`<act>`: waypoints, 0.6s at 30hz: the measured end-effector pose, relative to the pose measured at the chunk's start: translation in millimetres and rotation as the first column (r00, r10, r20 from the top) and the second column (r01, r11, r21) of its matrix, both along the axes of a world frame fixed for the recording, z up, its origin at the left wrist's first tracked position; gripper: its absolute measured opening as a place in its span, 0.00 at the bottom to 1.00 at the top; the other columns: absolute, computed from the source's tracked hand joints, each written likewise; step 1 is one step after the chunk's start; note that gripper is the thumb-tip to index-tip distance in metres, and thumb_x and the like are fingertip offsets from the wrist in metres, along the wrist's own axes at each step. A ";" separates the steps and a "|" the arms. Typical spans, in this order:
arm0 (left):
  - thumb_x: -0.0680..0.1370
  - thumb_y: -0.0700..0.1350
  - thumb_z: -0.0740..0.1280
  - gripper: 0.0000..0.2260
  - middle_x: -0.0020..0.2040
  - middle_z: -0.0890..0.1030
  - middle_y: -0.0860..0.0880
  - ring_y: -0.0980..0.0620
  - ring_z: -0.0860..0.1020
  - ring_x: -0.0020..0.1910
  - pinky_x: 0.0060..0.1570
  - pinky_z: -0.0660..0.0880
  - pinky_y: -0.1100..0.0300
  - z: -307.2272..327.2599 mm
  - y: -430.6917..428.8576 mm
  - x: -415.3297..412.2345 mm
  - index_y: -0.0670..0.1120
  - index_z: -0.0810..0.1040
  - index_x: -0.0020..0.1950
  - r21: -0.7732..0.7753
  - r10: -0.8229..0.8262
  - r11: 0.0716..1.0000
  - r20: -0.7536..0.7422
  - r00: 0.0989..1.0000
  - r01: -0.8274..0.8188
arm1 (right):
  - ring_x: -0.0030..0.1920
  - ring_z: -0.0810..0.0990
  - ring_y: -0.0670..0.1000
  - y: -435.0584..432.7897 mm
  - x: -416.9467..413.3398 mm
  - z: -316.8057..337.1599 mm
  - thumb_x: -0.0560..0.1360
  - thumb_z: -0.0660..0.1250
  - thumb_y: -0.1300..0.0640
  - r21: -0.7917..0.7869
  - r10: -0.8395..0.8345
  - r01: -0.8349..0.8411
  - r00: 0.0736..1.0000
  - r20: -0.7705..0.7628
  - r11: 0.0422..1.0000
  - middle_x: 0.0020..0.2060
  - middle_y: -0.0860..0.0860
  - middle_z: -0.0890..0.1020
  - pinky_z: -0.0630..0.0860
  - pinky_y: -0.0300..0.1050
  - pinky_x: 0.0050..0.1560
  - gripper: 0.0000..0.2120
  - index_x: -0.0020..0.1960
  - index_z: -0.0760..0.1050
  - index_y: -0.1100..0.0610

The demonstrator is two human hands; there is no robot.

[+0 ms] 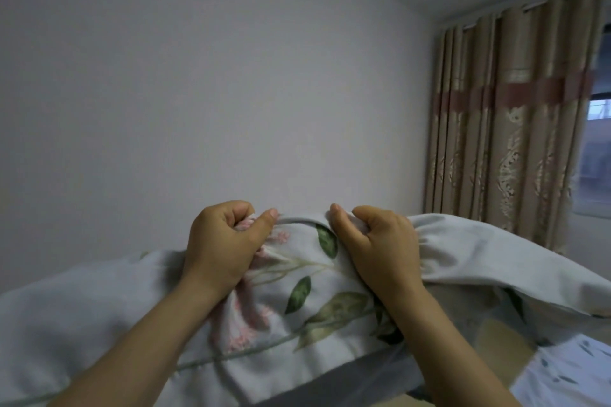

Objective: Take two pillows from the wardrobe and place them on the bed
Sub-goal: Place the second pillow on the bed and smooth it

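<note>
A pale grey pillow [307,301] with green leaves and pink flowers printed on it stretches across the lower half of the view, held up in front of me. My left hand [221,244] grips its top edge with the fingers curled into the fabric. Just to the right, my right hand [377,241] pinches the same top edge. Both forearms reach up from the bottom of the frame. The bed [562,370] shows only at the lower right, under the pillow, with a patterned cover. No wardrobe and no second pillow are in view.
A plain white wall [215,92] fills the space ahead. Beige patterned curtains [509,129] with a reddish band hang at the right, next to a window [598,149] at the frame's edge.
</note>
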State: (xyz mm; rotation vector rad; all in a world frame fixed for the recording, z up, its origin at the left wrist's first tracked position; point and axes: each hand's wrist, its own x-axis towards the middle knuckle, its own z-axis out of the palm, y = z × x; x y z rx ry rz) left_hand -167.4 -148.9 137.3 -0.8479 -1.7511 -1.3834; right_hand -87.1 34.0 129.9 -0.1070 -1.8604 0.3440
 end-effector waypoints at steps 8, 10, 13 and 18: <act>0.71 0.47 0.72 0.25 0.21 0.59 0.52 0.56 0.59 0.21 0.22 0.57 0.65 -8.9 28.9 -128.0 0.39 0.60 0.25 -0.014 -0.134 0.991 -0.004 0.991 0.134 | 0.24 0.64 0.52 15.5 -105.1 -11.9 0.71 0.59 0.37 -0.034 -0.092 0.092 0.996 0.001 0.995 0.19 0.51 0.60 0.65 0.50 0.29 0.28 0.25 0.57 0.58; 0.72 0.46 0.72 0.25 0.20 0.60 0.51 0.56 0.59 0.20 0.22 0.57 0.65 -11.0 37.5 -164.2 0.40 0.60 0.25 -0.029 -0.187 0.982 -0.003 0.982 0.186 | 0.24 0.64 0.52 17.9 -132.5 -16.2 0.72 0.60 0.38 -0.044 -0.134 0.134 0.991 0.001 0.990 0.19 0.50 0.61 0.66 0.50 0.28 0.29 0.25 0.59 0.59; 0.72 0.46 0.72 0.25 0.20 0.60 0.52 0.56 0.59 0.20 0.22 0.57 0.65 -9.0 54.2 -214.7 0.39 0.60 0.25 -0.049 -0.278 0.960 -0.002 0.961 0.277 | 0.24 0.66 0.52 24.0 -168.2 -16.0 0.72 0.60 0.38 -0.069 -0.210 0.210 0.978 0.010 0.975 0.19 0.51 0.65 0.69 0.51 0.28 0.29 0.26 0.62 0.60; 0.72 0.47 0.72 0.26 0.23 0.59 0.50 0.56 0.58 0.22 0.22 0.56 0.64 0.1 99.4 -283.8 0.39 0.59 0.26 -0.063 -0.418 0.907 -0.018 0.908 0.416 | 0.24 0.68 0.53 48.6 -214.0 -10.1 0.72 0.58 0.37 -0.093 -0.338 0.337 0.941 0.003 0.937 0.20 0.54 0.69 0.70 0.51 0.29 0.30 0.26 0.67 0.61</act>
